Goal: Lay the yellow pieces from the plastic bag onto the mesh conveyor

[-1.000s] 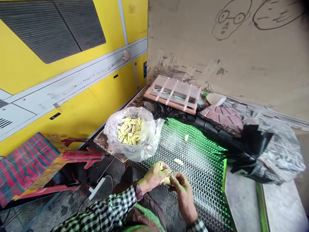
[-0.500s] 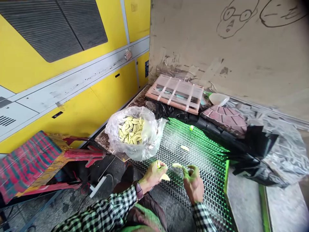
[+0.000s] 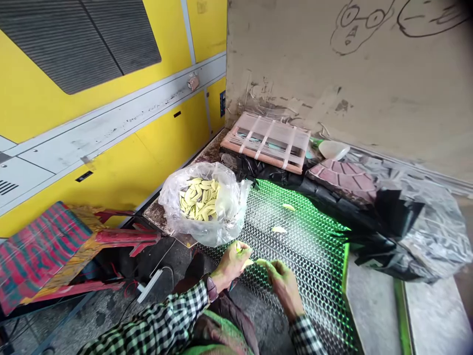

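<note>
Small pale yellow-green crescent-shaped pieces are being handled over a metal mesh belt [image 3: 310, 276]. My left hand [image 3: 232, 262] is closed around a few of them, with one piece [image 3: 247, 264] poking out towards the right. Close beside it, my right hand [image 3: 284, 282] pinches another crescent piece [image 3: 261, 262] between thumb and finger. Two single crescents lie apart on the belt: a nearer one [image 3: 279, 230] and a farther one [image 3: 288, 207]. To the left, a clear plastic bag [image 3: 229, 217] stands open, with many such crescents [image 3: 199, 197] inside.
Green light glows at the belt's far end under black plastic sheeting [image 3: 321, 192]. A taped frame [image 3: 266, 140] and a pinkish segmented slab [image 3: 343, 180] rest above it. A yellow machine [image 3: 177, 138] borders the left; a cardboard panel [image 3: 288, 59] stands behind. Metal plates [image 3: 373, 296] flank the right.
The crescents on the belt have moved away from me, and the farthest has gone out of sight. My right hand left one on the belt and moved left to pinch another beside my left hand.
</note>
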The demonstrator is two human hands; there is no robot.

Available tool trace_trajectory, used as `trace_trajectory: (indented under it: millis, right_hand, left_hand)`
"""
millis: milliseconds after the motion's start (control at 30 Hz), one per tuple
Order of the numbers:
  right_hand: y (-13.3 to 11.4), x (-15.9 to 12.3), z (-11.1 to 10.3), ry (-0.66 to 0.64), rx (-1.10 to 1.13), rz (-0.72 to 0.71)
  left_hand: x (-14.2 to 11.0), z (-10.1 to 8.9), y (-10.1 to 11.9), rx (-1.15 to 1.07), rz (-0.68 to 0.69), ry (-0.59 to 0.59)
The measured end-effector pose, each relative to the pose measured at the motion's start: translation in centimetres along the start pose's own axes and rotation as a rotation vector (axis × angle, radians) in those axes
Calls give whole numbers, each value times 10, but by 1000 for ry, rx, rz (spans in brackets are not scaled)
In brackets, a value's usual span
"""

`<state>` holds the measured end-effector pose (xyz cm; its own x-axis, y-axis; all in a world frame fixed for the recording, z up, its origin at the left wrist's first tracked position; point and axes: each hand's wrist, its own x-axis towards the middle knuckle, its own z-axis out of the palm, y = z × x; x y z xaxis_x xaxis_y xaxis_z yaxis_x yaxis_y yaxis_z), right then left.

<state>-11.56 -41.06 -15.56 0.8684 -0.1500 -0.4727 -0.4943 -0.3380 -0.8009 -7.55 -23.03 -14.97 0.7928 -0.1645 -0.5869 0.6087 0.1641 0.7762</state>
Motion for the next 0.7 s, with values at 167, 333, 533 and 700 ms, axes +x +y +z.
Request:
trace_trajectory:
  millis: [167,333,533,700]
  right_hand:
    - [-9,-2,-9,227,-265,-139]
    - [-32,-15,8,-180,248,5]
    - [-24,-13,16,-240,446,72]
    - [-8,15,3,-108,273,79]
  left_hand:
    - [0,1,-5,62,60,-64]
    - [-6,3,-1,277,245,-186]
    - [-7,-1,1,479,330,-208]
    - [-1,-5,-10,383,206,-173]
